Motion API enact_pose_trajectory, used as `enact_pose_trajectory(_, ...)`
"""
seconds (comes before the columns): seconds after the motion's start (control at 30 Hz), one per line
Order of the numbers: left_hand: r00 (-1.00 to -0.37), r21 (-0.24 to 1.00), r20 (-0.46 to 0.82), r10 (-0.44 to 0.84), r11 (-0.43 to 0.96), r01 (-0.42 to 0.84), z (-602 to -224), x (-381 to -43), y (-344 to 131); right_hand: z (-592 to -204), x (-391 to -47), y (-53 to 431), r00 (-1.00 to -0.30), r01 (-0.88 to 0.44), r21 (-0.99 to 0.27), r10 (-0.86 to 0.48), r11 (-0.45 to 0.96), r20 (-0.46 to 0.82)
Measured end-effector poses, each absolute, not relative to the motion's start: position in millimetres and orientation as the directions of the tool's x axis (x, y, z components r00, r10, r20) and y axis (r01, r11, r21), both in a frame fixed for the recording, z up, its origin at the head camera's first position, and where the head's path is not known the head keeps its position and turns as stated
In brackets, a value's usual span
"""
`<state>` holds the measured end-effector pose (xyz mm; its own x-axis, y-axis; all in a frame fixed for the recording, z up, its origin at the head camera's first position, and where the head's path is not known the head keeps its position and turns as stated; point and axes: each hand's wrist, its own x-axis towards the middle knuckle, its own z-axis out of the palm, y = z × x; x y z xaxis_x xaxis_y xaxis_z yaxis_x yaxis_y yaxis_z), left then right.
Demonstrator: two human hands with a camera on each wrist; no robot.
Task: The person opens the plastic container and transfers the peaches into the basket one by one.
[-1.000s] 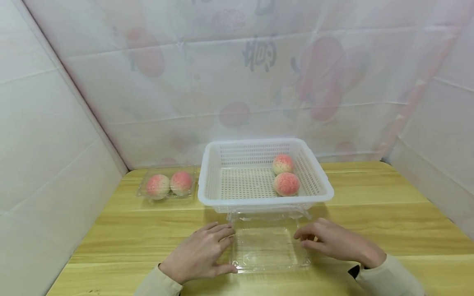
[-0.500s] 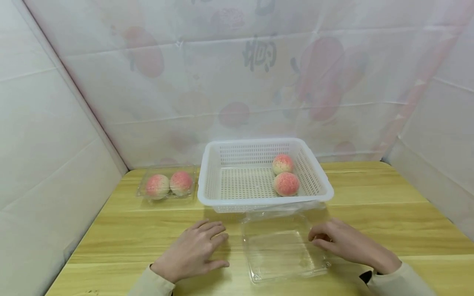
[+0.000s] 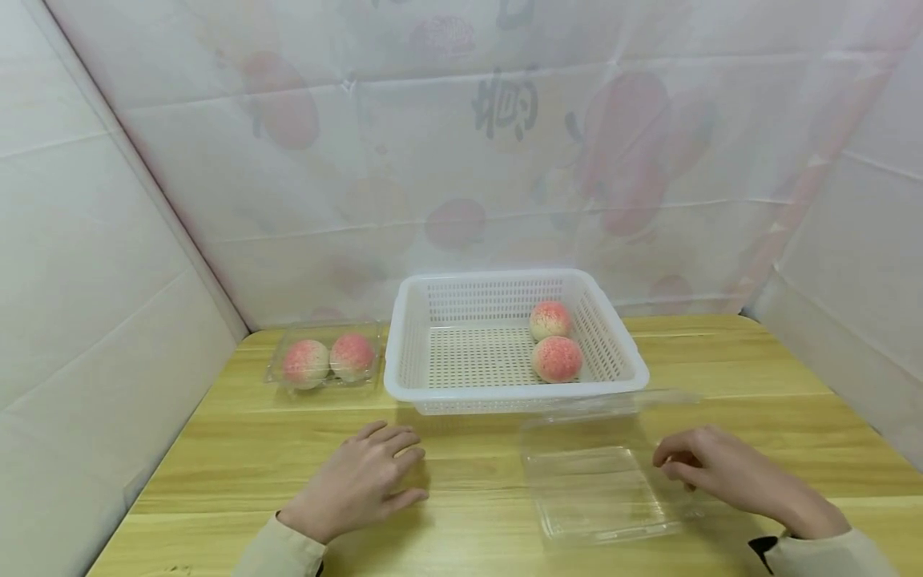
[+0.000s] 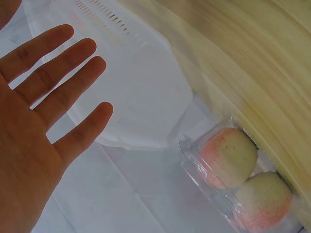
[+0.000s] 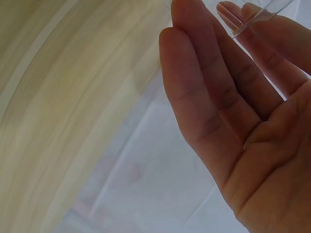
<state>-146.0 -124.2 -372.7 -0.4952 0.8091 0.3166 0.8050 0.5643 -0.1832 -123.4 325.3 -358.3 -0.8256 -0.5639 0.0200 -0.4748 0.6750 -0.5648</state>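
An unfolded clear plastic clamshell box (image 3: 602, 489) is in front of the basket in the head view, a bit askew, with nothing inside. My right hand (image 3: 724, 473) pinches its right edge; the right wrist view shows the clear rim (image 5: 245, 24) between thumb and fingertip. On the left, my left hand (image 3: 368, 481) is low over the table, palm down and apart from the box. Its fingers (image 4: 63, 77) are spread and hold nothing. Two pink-and-cream peaches (image 3: 551, 320) (image 3: 558, 359) sit at the right end of the white basket (image 3: 515, 393).
A second clear clamshell box (image 3: 360, 327) stands at the back left with two peaches (image 3: 306, 365) (image 3: 352, 357) in it. The wooden table (image 3: 238, 465) is bordered by white cloth walls (image 3: 461, 160) at the back and sides.
The empty clamshell box has slid right with my right hand and turned slightly. My left hand has left its left edge and drawn back leftward. Basket and peaches stay put.
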Motion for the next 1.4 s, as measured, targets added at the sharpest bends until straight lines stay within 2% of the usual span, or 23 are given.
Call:
enact_pose_trajectory(0.33, -0.5, -0.179, 0.329, 0.801, 0.573, 0.8, -371.1, -149.5, -129.5, -357.1, -122.5, 381.6, -0.841, -0.41, -0.616, -0.54, 0.672, -0.029)
enact_pose_trajectory(0.43, -0.496, -0.179, 0.34, 0.799, 0.572, 0.8, -372.3, -149.5, -131.3, -354.5, -122.9, 398.9, -0.854, -0.357, -0.631, -0.515, 0.689, -0.079)
enact_pose_trajectory(0.6, -0.487, -0.193, 0.348, 0.801, 0.57, 0.799, -374.7, -149.1, -134.1, -352.2, -121.7, 429.7, -0.902, -0.224, -0.609, -0.398, 0.761, -0.166)
enact_pose_trajectory(0.8, -0.489, -0.187, 0.353, 0.797, 0.573, 0.798, -375.9, -149.3, -135.0, -354.7, -119.5, 464.5, -0.945, -0.167, -0.511, -0.285, 0.843, -0.16)
enact_pose_trajectory(0.9, -0.488, -0.187, 0.355, 0.797, 0.572, 0.798, -375.9, -149.2, -135.2, -354.8, -123.2, 474.1, -0.966, -0.075, -0.465, -0.179, 0.882, -0.184)
enact_pose_trajectory(1.0, -0.489, -0.19, 0.356, 0.796, 0.575, 0.796, -375.9, -148.9, -135.9, -354.7, -129.4, 481.0, -0.978, -0.036, -0.431, -0.119, 0.901, -0.169)
enact_pose_trajectory(1.4, -0.502, -0.201, 0.351, 0.791, 0.587, 0.784, -375.9, -147.0, -138.6, -352.5, -168.8, 495.7, -0.996, -0.018, -0.385, -0.048, 0.923, -0.068)
